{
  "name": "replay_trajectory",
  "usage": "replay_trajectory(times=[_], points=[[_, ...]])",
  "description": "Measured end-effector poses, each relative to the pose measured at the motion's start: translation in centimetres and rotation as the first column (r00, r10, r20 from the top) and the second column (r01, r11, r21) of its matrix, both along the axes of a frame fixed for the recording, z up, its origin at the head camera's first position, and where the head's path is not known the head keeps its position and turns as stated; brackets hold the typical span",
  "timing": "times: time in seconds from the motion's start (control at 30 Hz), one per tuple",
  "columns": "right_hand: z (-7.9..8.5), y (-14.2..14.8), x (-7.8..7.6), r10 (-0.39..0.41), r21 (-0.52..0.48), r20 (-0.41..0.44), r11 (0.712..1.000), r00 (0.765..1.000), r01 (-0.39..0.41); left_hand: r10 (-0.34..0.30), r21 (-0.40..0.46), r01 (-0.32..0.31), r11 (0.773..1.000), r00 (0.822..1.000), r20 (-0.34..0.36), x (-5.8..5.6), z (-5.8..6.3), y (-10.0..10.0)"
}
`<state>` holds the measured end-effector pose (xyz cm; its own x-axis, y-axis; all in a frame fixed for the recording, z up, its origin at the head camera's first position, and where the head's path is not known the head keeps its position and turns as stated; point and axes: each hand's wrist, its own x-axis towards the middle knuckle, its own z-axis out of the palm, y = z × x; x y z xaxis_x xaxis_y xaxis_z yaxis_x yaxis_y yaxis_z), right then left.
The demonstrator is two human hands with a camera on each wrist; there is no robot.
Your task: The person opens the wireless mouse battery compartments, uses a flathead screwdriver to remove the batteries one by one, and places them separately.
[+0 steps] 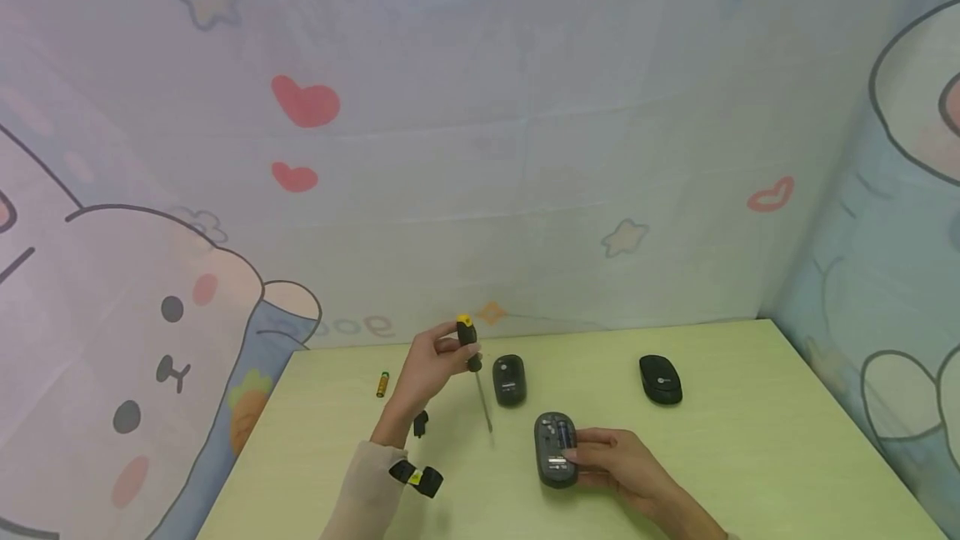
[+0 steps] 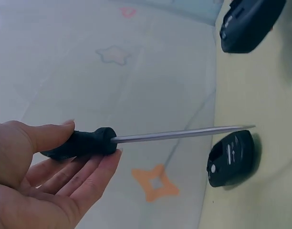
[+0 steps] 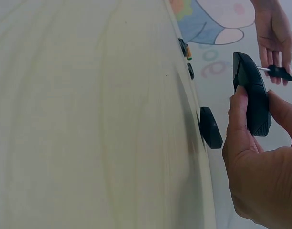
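A screwdriver (image 1: 468,344) with a black and yellow handle is gripped by my left hand (image 1: 431,367), its thin metal shaft slanting down over the table. Thumb and fingers close round the handle in the left wrist view (image 2: 81,144). My right hand (image 1: 618,469) holds a dark computer mouse (image 1: 555,461) by its right side, underside up. An open compartment shows in that underside, with something dark and battery-like inside. The screwdriver tip is apart from this mouse. Another mouse (image 1: 509,390) lies underside up on the table, just right of the screwdriver.
A black mouse (image 1: 660,379) rests top side up at the right of the green table (image 1: 750,440). A yellow and green battery (image 1: 382,385) lies at the left. Near my left wrist is a small black piece (image 1: 420,425). A printed cloth (image 1: 487,148) hangs behind the table.
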<state>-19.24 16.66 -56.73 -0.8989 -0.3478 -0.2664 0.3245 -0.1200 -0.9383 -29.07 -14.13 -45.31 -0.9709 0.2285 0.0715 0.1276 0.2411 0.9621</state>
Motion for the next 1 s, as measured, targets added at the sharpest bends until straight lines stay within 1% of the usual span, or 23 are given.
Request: replay_trajectory(times=[0.27,0.43,0.67,0.83,1.0], points=[[-0.2,0.1,0.0,-0.008,0.002,0.005,1.0,1.0,0.008,-0.025,0.059,0.028,0.998,0.998,-0.051,1.1,1.4,1.2],[-0.1,0.1,0.1,-0.004,-0.004,0.004,1.0,1.0,0.004,-0.03,0.086,0.034,0.996,0.998,-0.057,1.4,2.1,1.9],[-0.1,0.0,0.1,-0.003,-0.002,-0.003,1.0,1.0,0.003,-0.044,0.12,0.051,0.992,0.997,-0.056,2.3,3.3,3.0],[-0.3,0.0,0.1,-0.002,-0.007,-0.008,1.0,1.0,0.001,-0.058,0.111,0.068,0.991,0.994,-0.094,2.8,3.7,3.9],[-0.3,0.0,0.1,0.007,-0.011,-0.007,1.0,1.0,-0.007,-0.071,0.086,0.082,0.993,0.99,-0.119,3.1,3.5,4.8]])
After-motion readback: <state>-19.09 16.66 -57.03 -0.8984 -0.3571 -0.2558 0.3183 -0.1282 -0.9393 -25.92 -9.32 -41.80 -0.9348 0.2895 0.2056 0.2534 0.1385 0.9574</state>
